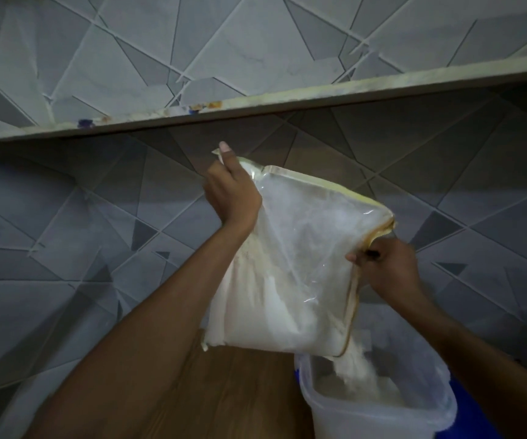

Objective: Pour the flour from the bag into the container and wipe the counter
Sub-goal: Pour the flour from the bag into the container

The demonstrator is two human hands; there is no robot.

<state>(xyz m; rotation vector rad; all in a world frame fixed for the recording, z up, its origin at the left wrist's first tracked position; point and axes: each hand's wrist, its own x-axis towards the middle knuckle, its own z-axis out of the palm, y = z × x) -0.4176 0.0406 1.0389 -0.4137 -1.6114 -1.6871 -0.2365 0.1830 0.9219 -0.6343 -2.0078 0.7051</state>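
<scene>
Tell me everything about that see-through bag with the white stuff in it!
The clear plastic bag has a yellowish edge and is still partly full of white flour. It is held up in the air, tipped. The left hand pinches its top corner and the right hand grips its open edge. Flour streams from the low corner into the translucent plastic container below.

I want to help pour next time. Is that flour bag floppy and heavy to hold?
Probably floppy: the clear bag sags and creases between the left hand and right hand. Likely heavy at the bottom, where the flour has bunched up. It may shift suddenly as flour streams into the container.
</scene>
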